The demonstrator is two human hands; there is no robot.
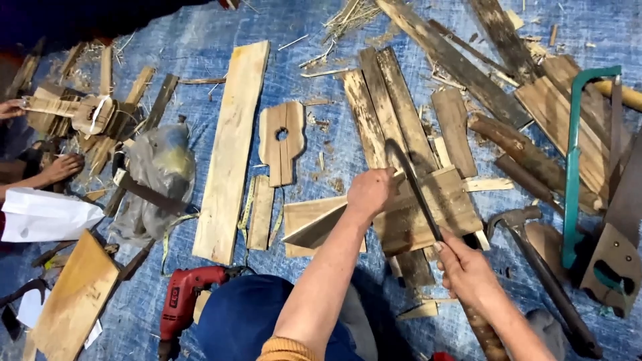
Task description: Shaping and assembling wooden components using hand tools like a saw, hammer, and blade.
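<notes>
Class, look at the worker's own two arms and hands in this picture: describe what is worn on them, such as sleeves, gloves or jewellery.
Both hands are bare: no gloves, rings or watch show on the left hand or the right hand. The left forearm is uncovered up to a mustard-orange ribbed sleeve cuff pushed up near the elbow. The right forearm is bare as far as the frame shows.

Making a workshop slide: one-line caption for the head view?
Left hand steadies a wooden piece while right hand works a dark blade across it.
</notes>
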